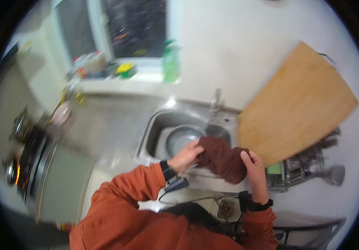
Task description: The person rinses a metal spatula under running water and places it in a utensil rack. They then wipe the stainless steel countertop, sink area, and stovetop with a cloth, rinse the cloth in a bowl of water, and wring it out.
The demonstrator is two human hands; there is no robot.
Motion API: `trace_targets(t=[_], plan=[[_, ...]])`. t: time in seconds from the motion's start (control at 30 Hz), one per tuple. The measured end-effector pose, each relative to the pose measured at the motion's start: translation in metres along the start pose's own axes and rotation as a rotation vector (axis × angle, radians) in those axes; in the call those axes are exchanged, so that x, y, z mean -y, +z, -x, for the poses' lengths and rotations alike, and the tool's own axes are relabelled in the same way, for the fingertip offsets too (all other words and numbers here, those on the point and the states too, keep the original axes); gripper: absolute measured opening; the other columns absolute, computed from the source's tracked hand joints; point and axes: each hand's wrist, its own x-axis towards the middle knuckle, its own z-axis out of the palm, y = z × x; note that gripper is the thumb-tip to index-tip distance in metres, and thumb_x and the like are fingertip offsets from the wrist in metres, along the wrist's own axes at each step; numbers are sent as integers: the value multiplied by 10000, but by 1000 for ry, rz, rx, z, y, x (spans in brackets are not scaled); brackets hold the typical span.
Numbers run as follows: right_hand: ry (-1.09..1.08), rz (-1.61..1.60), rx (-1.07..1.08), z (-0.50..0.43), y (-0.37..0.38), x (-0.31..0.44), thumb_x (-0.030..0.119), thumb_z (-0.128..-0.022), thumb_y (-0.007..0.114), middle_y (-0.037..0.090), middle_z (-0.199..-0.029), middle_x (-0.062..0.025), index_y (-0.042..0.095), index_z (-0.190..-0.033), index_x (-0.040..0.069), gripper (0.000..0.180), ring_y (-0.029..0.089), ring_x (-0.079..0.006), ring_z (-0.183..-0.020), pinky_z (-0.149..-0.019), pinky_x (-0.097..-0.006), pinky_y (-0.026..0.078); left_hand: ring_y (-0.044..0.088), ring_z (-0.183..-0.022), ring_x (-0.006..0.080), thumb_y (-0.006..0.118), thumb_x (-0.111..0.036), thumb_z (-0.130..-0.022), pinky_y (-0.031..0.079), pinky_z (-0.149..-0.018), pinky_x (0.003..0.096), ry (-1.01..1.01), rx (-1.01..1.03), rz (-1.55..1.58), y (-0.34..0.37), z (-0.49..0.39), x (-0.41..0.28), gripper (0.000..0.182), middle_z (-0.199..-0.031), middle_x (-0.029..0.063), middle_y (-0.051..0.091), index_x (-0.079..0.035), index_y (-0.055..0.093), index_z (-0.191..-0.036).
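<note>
A dark brown cloth (221, 157) is stretched between my two hands over the front right part of a steel sink (149, 147). My left hand (187, 155) pinches its left end, and my right hand (254, 164) grips its right end, thumb on top. Below and behind the cloth, a round metal basin (182, 139) sits in the sink, partly hidden by the cloth and my left hand. The faucet (214, 104) stands at the sink's back edge. Whether water is running cannot be told from the blur.
A large wooden board (298, 106) leans at the right, beside a dish rack (301, 170). A green bottle (170, 62) and a yellow-and-green container (125, 70) stand on the windowsill. At far left is a stove (34, 156) with pots and a visible flame.
</note>
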Motion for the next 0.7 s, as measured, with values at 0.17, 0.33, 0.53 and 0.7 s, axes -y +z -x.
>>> trace_targets(t=[0.17, 0.33, 0.53, 0.7], plan=[[146, 366, 194, -18, 53, -83, 197, -843, 634, 427, -1340, -180, 352, -1345, -8, 611, 485, -244, -1162, -907, -314, 422, 543, -1015, 138, 423, -139, -937, 456, -847, 304, 171, -327, -6, -40, 76, -22, 314, -1131, 29, 547, -81, 462, -1243], [195, 375, 472, -23, 99, -132, 198, -831, 647, 413, -1356, -173, 350, -1351, 0, 631, 444, -258, -1205, -942, -343, 406, 558, -976, 150, 399, -120, -913, 475, -826, 322, 278, -625, 90, -94, 128, -43, 287, -1082, 52, 566, -80, 473, -1188], [378, 439, 601, -36, 131, -186, 195, -843, 634, 448, -1317, -173, 382, -1327, -5, 581, 459, -236, -1185, -980, -332, 371, 542, -1010, 176, 364, -154, -938, 451, -842, 355, 428, -1000, 126, -214, 240, -86, 281, -1099, 44, 567, -91, 490, -1180], [632, 455, 454, -47, 188, -215, 219, -846, 634, 466, -1304, -156, 411, -1303, 3, 552, 459, -243, -1184, -968, -335, 370, 522, -1044, 182, 440, -137, -922, 418, -903, 332, 537, -970, -83, -333, 292, -136, 361, -1158, 54, 534, -66, 415, -1275]])
